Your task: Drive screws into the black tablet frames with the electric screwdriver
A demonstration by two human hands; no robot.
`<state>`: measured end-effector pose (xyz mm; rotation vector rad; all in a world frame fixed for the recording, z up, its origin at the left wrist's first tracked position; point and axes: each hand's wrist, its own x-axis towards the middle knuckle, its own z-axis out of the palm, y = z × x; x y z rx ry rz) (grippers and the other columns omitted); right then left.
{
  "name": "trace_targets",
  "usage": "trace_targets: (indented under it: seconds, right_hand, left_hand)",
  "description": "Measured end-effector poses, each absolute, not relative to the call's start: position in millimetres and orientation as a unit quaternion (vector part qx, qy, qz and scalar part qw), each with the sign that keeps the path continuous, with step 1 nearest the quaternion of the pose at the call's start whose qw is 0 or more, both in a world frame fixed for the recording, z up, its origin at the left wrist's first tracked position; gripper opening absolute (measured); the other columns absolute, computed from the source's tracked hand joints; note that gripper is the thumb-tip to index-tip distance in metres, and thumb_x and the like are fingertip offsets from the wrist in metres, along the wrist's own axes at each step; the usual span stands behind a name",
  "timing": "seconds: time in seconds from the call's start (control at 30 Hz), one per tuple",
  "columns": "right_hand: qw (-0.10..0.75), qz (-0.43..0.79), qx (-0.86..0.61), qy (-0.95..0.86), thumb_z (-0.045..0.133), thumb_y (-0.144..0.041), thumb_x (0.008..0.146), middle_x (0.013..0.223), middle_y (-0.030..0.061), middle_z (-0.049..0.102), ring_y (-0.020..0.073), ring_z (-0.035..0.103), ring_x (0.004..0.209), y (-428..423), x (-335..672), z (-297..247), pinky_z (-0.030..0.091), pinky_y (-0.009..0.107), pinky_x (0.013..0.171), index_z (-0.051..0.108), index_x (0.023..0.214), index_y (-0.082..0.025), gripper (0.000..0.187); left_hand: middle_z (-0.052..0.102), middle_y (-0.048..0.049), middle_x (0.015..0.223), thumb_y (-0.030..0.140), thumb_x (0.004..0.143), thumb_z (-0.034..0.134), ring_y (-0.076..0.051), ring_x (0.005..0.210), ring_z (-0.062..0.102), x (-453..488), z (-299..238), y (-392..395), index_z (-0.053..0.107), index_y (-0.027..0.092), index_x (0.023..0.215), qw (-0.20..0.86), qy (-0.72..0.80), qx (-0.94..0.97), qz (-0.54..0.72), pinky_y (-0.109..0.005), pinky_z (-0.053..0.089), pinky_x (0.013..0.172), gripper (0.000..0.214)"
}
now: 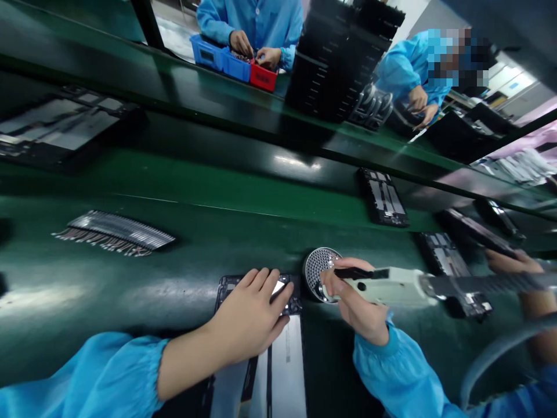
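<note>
My left hand (pixel 250 316) lies on the upper end of an opened tablet (pixel 289 360). Its fingers are spread and partly cover the circuit parts there. Silvery battery panels show below the hand. My right hand (pixel 359 302) is wrapped round a pale electric screwdriver (pixel 391 285) with a black lever, held nearly level. The driver's front end is at a round metal dish (pixel 319 267) with a perforated top, just right of the tablet. My fingers hide the bit, so I cannot tell whether it touches the dish.
Left lies a row of thin strips with small cables (pixel 122 229). Other opened tablets lie at the left (pixel 61 125) and right (pixel 383 197). A co-worker's hand (pixel 511 261) is at far right. Across a rail, two people work near blue bins (pixel 209 53) and stacked black trays (pixel 335 58).
</note>
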<state>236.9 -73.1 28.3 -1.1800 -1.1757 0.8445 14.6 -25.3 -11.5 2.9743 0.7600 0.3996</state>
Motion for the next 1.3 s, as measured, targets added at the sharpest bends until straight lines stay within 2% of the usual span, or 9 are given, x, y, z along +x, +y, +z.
trace_targets:
  seconds: [0.1, 0.23, 0.43, 0.67, 1.0, 1.3]
  right_hand:
    - [0.647, 0.339, -0.449, -0.515, 0.066, -0.018, 0.093, 0.064, -0.0023, 0.059, 0.0165, 0.057, 0.057, -69, 230, 52, 0.055, 0.038, 0.067, 0.07, 0.112, -0.029, 0.023]
    - [0.653, 0.327, -0.424, -0.536, 0.065, -0.012, 0.09, 0.064, -0.002, 0.059, 0.0159, 0.056, 0.057, -57, 220, 72, 0.055, 0.04, 0.07, 0.071, 0.11, -0.025, 0.024]
    - [0.635, 0.329, -0.439, -0.543, 0.067, -0.01, 0.087, 0.093, 0.0047, 0.068, 0.0229, 0.068, 0.085, -43, 213, 64, 0.057, 0.041, 0.075, 0.071, 0.109, -0.022, 0.026]
    - [0.64, 0.351, -0.424, -0.536, 0.06, -0.007, 0.088, 0.063, -0.0021, 0.058, 0.0146, 0.055, 0.056, -41, 204, 64, 0.048, 0.033, 0.06, 0.07, 0.112, -0.02, 0.029]
    - [0.604, 0.372, -0.461, -0.533, 0.061, -0.004, 0.088, 0.064, -0.0019, 0.059, 0.0146, 0.056, 0.057, -47, 201, 60, 0.047, 0.029, 0.056, 0.071, 0.106, -0.023, 0.028]
    - [0.614, 0.384, -0.45, -0.523, 0.061, -0.004, 0.087, 0.064, -0.002, 0.059, 0.0143, 0.054, 0.055, -43, 198, 55, 0.047, 0.03, 0.057, 0.071, 0.105, -0.023, 0.028]
  left_hand:
    - [0.064, -0.0248, 0.13, 0.043, 0.1, 0.044, -0.042, 0.112, 0.065, 17, -12, -28, 0.058, 0.017, 0.142, 0.033, 0.244, 0.962, 0.12, -0.056, 0.053, 0.091, 0.052]
    - [0.063, -0.0243, 0.133, 0.044, 0.102, 0.038, -0.042, 0.117, 0.063, 16, -10, -30, 0.053, 0.02, 0.148, 0.051, 0.254, 0.96, 0.111, -0.056, 0.049, 0.094, 0.053]
    - [0.064, -0.0206, 0.134, 0.047, 0.103, 0.04, -0.04, 0.119, 0.062, 14, -11, -31, 0.056, 0.022, 0.146, 0.064, 0.265, 0.953, 0.133, -0.053, 0.044, 0.099, 0.052]
    - [0.066, -0.021, 0.13, 0.047, 0.102, 0.042, -0.038, 0.115, 0.063, 16, -10, -32, 0.061, 0.018, 0.141, 0.055, 0.265, 0.949, 0.16, -0.051, 0.042, 0.098, 0.052]
    - [0.066, -0.0226, 0.127, 0.048, 0.1, 0.045, -0.039, 0.112, 0.064, 18, -9, -33, 0.062, 0.015, 0.139, 0.05, 0.267, 0.947, 0.17, -0.051, 0.041, 0.097, 0.053]
    - [0.067, -0.0228, 0.127, 0.047, 0.102, 0.041, -0.039, 0.113, 0.065, 18, -10, -34, 0.06, 0.013, 0.14, 0.056, 0.266, 0.947, 0.174, -0.051, 0.043, 0.097, 0.055]
